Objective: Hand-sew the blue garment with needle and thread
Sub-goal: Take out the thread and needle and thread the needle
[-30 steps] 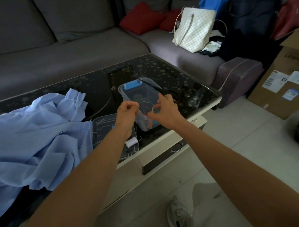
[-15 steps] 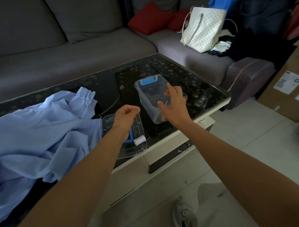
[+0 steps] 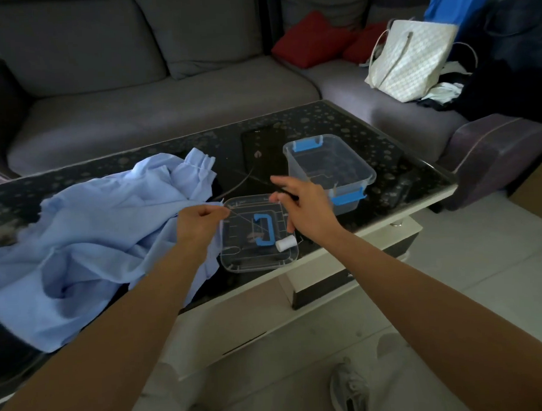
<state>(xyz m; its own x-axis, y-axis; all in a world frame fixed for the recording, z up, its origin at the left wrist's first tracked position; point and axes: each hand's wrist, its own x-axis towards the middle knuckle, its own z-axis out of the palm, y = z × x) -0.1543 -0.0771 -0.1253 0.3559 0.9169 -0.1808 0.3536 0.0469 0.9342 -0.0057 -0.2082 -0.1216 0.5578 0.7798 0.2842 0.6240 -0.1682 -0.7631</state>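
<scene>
The light blue garment [image 3: 88,241] lies crumpled on the left half of the black glass table [image 3: 411,180]. My left hand [image 3: 199,224] hovers at the garment's right edge and pinches a thin pale thread that slants down over the clear lid [image 3: 235,259]. My right hand [image 3: 307,213] is above the lid's right side, index finger stretched out, with a thin dark item pinched under the thumb. A white thread spool [image 3: 285,244] rests on the lid beside its blue handle [image 3: 263,230]. No needle can be made out.
A clear storage box [image 3: 333,171] with blue clips stands upright behind my right hand. A grey corner sofa wraps round the table, with red cushions [image 3: 312,39] and a white bag [image 3: 409,59] on it. My shoes [image 3: 349,391] are on the tiled floor below.
My right hand has let go of the clear box, which now stands flat on the table. Both hands have moved left over the lid, and a thread now runs from my left fingers.
</scene>
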